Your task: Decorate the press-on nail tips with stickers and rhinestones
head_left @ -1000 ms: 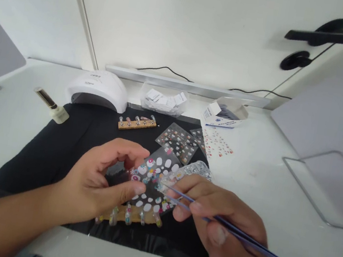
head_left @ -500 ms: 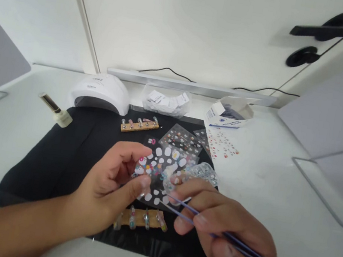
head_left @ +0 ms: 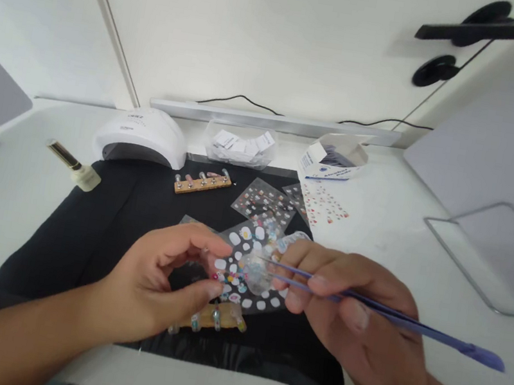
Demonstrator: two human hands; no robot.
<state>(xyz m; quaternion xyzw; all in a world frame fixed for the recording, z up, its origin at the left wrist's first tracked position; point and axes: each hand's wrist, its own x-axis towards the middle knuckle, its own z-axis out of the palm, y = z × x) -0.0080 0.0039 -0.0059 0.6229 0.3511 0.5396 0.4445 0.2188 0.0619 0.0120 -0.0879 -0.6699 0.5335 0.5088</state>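
Note:
My left hand [head_left: 159,281] is over the mat with thumb and index finger curved apart, their tips at the left edge of a clear sticker sheet [head_left: 259,233] with white and coloured prints. No firm pinch shows there. My right hand [head_left: 356,306] is closed around blue-purple tweezers [head_left: 394,313], whose tips point left over the sheet. Beside the tweezer tips, at the right fingers, is a small clear piece [head_left: 257,276]; its kind is hard to make out. Just below, a wooden strip [head_left: 230,318] carries several decorated nail tips, partly hidden by my left thumb.
A black mat [head_left: 100,226] covers part of the white table. Further back stand a white nail lamp [head_left: 142,132], a clear box of packets [head_left: 239,147] and an open carton [head_left: 334,162]. A polish bottle [head_left: 84,177], another nail-tip strip [head_left: 202,185] and more sticker sheets [head_left: 263,200] lie around.
The sticker sheet has turned and shifted to the right, uncovering part of another sheet by my left hand. The tweezers have tilted flatter and their tips have risen. The view has shifted slightly.

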